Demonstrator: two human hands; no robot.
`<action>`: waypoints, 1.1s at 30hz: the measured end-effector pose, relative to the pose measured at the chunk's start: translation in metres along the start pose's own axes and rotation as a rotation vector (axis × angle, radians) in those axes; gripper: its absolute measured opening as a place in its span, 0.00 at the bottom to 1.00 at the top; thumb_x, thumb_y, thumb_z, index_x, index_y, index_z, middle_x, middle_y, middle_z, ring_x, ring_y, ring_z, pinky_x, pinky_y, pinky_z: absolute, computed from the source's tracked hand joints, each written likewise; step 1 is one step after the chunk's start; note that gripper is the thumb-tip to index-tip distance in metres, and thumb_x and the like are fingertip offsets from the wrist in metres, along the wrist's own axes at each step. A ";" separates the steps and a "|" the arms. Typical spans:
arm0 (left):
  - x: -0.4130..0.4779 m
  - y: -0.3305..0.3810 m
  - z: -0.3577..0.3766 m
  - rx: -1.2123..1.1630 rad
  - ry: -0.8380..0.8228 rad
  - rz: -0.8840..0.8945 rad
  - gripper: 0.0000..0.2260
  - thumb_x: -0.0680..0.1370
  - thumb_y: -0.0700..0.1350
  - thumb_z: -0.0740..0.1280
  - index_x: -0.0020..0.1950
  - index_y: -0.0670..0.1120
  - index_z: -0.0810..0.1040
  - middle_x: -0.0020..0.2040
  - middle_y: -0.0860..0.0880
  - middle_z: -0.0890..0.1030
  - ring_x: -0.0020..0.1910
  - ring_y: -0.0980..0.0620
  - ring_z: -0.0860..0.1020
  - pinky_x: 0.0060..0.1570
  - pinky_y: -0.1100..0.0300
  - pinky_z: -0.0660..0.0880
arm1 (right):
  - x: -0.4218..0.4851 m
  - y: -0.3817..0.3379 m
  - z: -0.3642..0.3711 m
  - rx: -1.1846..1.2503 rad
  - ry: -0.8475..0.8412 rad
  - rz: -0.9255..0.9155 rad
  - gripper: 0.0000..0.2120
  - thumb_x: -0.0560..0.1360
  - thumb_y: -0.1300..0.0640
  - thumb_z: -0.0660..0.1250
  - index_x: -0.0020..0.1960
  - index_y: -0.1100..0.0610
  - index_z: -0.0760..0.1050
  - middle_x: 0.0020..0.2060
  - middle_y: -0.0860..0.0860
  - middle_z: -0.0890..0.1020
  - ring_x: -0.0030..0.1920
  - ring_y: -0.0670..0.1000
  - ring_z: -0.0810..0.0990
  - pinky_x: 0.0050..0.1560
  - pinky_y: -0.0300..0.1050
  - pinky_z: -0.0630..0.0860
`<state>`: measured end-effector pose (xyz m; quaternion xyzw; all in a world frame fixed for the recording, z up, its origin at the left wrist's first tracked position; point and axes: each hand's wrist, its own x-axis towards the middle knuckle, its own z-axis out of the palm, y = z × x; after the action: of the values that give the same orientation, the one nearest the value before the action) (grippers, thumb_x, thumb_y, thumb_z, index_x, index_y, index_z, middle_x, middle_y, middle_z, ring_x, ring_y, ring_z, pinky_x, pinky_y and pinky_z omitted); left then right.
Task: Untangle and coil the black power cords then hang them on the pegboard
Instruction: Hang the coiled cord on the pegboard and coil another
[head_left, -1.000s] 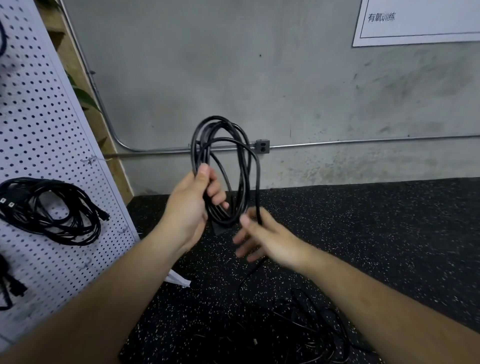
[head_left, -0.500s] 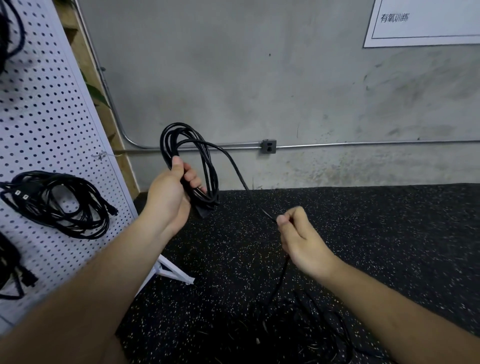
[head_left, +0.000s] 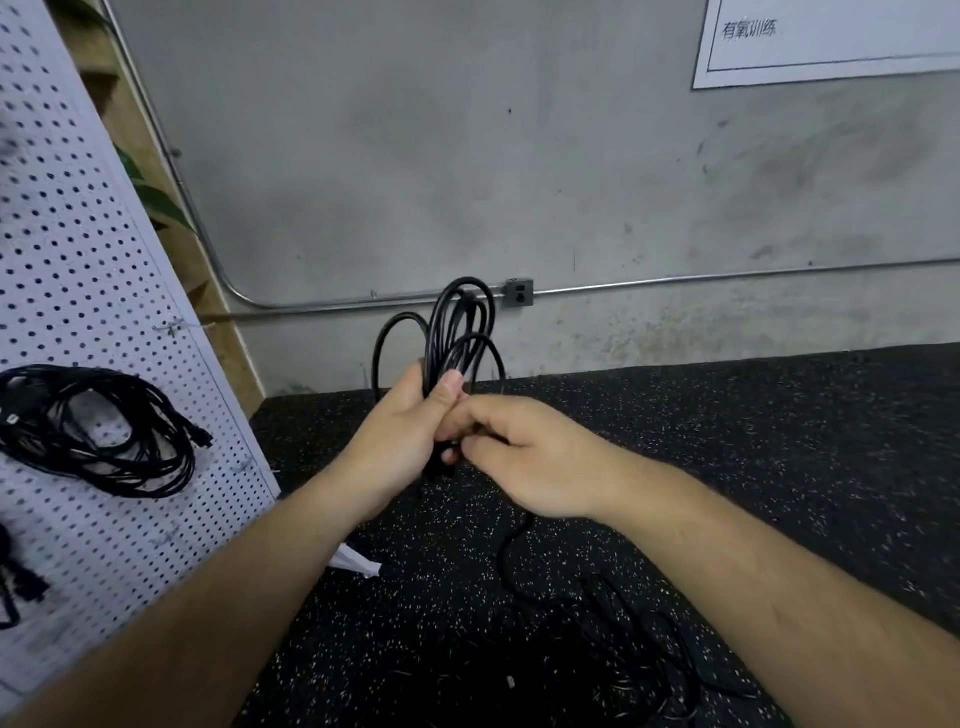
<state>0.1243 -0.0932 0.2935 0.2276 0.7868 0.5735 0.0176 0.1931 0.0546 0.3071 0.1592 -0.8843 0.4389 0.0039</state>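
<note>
Pegboard: white, leaning, far left. One coiled cord hangs on it at mid height. Part of a second black cord shows at the lower left edge, cut off by the frame.

Left hand: centre, held up above the floor. Fingers curled tight round the bottom of a coil of black power cord, thumb pressed up against the strands. Loops stand upright above the fist.

Right hand: just beside the left, touching its fingers. Fingers bent, pinching the cord at the coil's base.

Loose tail drops from under the right hand to a tangled pile of black cords on the speckled rubber floor, lower centre-right.

Behind the coil: grey outlet box on a conduit along the concrete wall. White sign, top right.
</note>
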 end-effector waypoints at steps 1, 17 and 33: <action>0.000 0.000 0.002 -0.050 -0.022 -0.030 0.12 0.85 0.52 0.59 0.50 0.46 0.75 0.32 0.55 0.79 0.31 0.57 0.77 0.37 0.60 0.74 | 0.000 0.001 -0.002 0.022 0.046 -0.024 0.12 0.83 0.63 0.60 0.57 0.51 0.79 0.48 0.44 0.83 0.44 0.43 0.83 0.52 0.47 0.80; 0.024 0.006 -0.035 -0.757 0.151 -0.135 0.14 0.84 0.54 0.59 0.45 0.46 0.71 0.27 0.52 0.66 0.23 0.54 0.63 0.25 0.62 0.63 | -0.025 0.072 0.022 0.212 0.021 0.185 0.13 0.83 0.40 0.56 0.47 0.45 0.73 0.44 0.48 0.85 0.51 0.57 0.82 0.62 0.62 0.77; 0.004 -0.005 -0.015 -0.508 -0.558 -0.145 0.22 0.77 0.61 0.67 0.47 0.41 0.73 0.29 0.45 0.62 0.22 0.50 0.63 0.27 0.57 0.66 | 0.006 0.044 -0.025 -0.057 0.758 0.060 0.09 0.77 0.45 0.71 0.51 0.48 0.75 0.50 0.42 0.75 0.45 0.38 0.75 0.46 0.32 0.69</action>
<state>0.1150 -0.1065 0.2950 0.3070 0.5987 0.6635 0.3273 0.1713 0.0971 0.2896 -0.0404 -0.8361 0.4420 0.3223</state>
